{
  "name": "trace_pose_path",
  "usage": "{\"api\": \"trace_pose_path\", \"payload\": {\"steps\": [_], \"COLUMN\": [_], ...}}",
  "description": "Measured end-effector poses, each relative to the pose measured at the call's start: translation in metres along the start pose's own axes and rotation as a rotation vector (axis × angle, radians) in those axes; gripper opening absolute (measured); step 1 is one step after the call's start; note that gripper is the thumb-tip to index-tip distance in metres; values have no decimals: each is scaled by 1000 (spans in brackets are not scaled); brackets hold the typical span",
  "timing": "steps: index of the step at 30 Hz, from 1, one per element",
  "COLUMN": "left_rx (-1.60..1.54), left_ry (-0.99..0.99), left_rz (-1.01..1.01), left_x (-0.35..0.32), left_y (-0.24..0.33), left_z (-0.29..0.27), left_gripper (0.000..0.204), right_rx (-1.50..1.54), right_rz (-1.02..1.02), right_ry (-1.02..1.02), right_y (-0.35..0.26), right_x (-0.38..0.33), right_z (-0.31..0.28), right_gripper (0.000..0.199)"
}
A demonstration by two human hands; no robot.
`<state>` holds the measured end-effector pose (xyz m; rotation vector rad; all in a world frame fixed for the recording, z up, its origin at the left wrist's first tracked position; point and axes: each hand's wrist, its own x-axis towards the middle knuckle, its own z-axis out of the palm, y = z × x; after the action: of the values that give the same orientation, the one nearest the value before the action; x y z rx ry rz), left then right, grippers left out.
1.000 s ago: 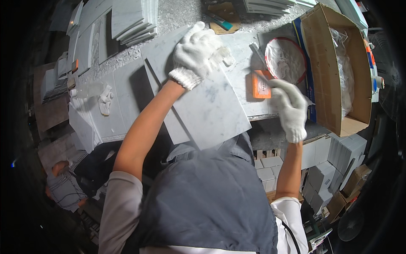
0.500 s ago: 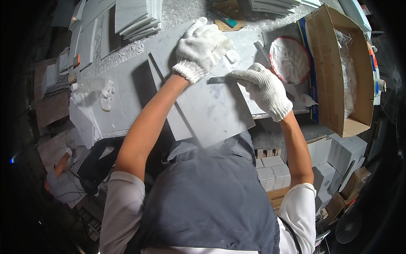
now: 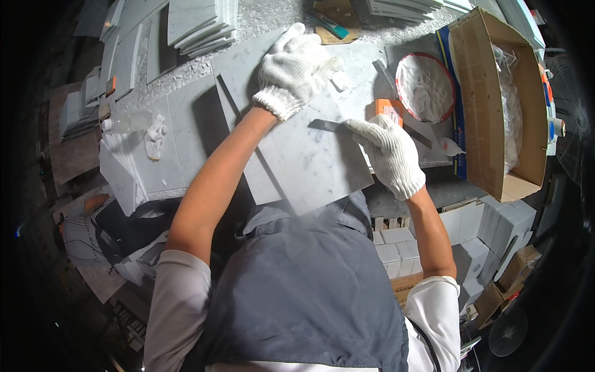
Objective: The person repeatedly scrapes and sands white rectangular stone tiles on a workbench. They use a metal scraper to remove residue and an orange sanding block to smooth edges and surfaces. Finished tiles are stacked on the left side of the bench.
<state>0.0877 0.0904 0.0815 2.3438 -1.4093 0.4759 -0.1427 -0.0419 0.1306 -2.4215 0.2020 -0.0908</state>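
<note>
A grey-veined white marble tile (image 3: 310, 167) lies tilted over another slab, its near corner reaching my apron. My left hand (image 3: 291, 71), in a white knit glove, covers the tile's far end, its fingers bent there; the edge beneath is hidden. Beside its thumb sits a small whitish lump (image 3: 339, 79). My gloved right hand (image 3: 390, 152) pinches a flat dark metal blade (image 3: 326, 125), whose free end points left across the tile. Just beyond that hand, an orange box (image 3: 389, 108) shows partly.
A red-rimmed round container (image 3: 425, 87) of white material stands beside an open cardboard box (image 3: 489, 105) at right. Stacked tiles (image 3: 201, 25) rise at the back. A teal-handled tool (image 3: 331, 26) lies on cardboard. At far left another person (image 3: 99, 232) is bent over.
My right hand has drawn slightly nearer with the blade, uncovering the orange box behind it. My left hand has hardly moved. The person at far left has shifted position.
</note>
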Motion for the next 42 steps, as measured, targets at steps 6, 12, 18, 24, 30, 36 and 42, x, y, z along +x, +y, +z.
{"api": "trace_pose_path", "payload": {"steps": [6,12,18,24,30,36,42], "left_rx": [-8,-22,8,2,8,10,9], "left_ry": [-49,-70,-91,-60,-55,-45,-44], "left_rz": [-20,-41,-48,-5,3,5,19], "left_x": [1,1,2,2,2,0,0], "left_y": [1,4,6,4,3,2,1], "left_z": [-2,-6,-6,-8,-6,-6,-5], "left_gripper": [62,61,57,54,54,54,54], "right_rx": [71,45,172,78,141,37,68], "right_rz": [-101,-46,-101,-122,-129,-93,-154], "right_ry": [79,32,90,-67,48,-94,-51], "right_y": [5,-7,-2,12,5,6,8], "right_x": [2,-3,14,13,13,13,13], "right_z": [4,0,-3,7,1,1,1], "right_gripper": [27,29,27,39,36,39,40]}}
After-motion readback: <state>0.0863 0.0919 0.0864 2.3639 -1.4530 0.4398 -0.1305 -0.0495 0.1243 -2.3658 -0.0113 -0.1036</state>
